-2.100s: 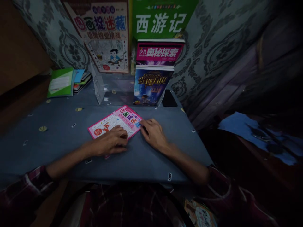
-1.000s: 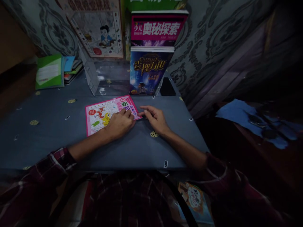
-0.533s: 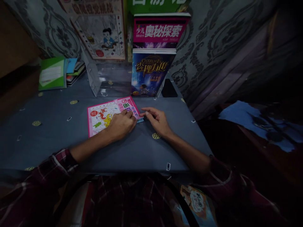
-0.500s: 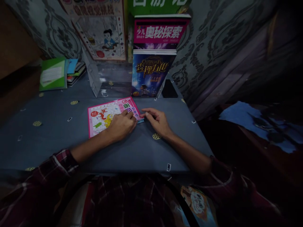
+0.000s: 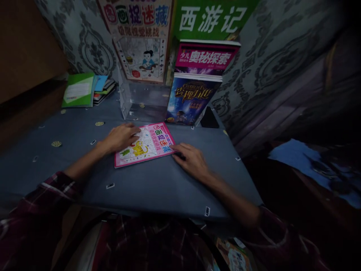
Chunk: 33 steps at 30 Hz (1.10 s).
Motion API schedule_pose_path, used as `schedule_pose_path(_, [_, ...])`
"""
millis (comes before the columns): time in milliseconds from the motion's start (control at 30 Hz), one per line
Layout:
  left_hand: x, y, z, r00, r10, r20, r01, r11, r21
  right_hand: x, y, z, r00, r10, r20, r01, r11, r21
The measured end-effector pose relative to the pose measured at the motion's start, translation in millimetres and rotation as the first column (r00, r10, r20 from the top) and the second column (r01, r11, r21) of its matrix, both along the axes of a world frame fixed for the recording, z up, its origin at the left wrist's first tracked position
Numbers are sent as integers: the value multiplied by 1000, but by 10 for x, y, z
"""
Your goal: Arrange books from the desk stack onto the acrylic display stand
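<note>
A pink-bordered picture book [image 5: 153, 148] lies shut and flat on the table, cover up, with a yellow tiger and coloured Chinese characters on it. Over its upper left corner rests my left hand [image 5: 123, 137], fingers loosely stretched and hiding part of the cover. At the book's right edge is my right hand [image 5: 193, 160]; its fingertips touch the edge, and the thumb sits apart from the fingers. Neither hand appears to grip the book.
Behind the book stands a clear acrylic rack [image 5: 143, 96] holding upright books, including a blue one [image 5: 191, 99]. A dark flat object [image 5: 209, 117] lies beside it. Stacked booklets [image 5: 79, 90] sit at the back left. Blue cloth [image 5: 299, 158] lies off to the right.
My left hand has moved from the book's right part to its upper left corner, uncovering the title. My right hand now touches the right edge. The view has shifted slightly.
</note>
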<state>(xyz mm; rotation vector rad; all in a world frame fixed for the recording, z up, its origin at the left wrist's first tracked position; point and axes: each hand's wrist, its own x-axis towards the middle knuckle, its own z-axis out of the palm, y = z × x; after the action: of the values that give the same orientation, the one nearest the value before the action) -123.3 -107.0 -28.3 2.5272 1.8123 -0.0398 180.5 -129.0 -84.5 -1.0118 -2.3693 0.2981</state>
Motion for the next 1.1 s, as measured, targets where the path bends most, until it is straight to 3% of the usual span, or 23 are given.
schedule_pose_path(267, [-77, -176, -19, 997, -25, 80, 28, 999, -43, 74, 268, -16, 976, -160, 149, 153, 986, 61])
schedule_pose_path(433, [5, -270, -80, 988, -70, 138, 72, 997, -10, 11, 534, -69, 964, -219, 150, 211, 975, 68])
schedule_pose_path(567, [24, -341, -94, 986, -61, 153, 61, 998, 1, -25, 564, -94, 961, -238, 141, 229, 970, 78])
schedule_pose_path(667, [41, -450, -117, 983, -140, 121, 133, 989, 61, -33, 459, -99, 962, -236, 136, 219, 967, 127])
schedule_pose_path(800, [146, -678, -184, 894, -416, 166, 405, 909, 100, -82, 215, -90, 979, -174, 109, 161, 980, 118])
schedule_pose_path(900, [291, -856, -218, 834, -532, 148, 516, 846, 130, -153, -17, -69, 998, -55, 3, 54, 997, 47])
schedule_pose_path(1000, [435, -975, -222, 820, -568, 73, 554, 819, 151, -209, -269, -38, 988, 54, -147, -66, 995, -71])
schedule_pose_path(1100, [528, -1018, -226, 817, -576, 8, 566, 805, 176, -205, -487, -9, 965, 74, -251, -123, 975, -185])
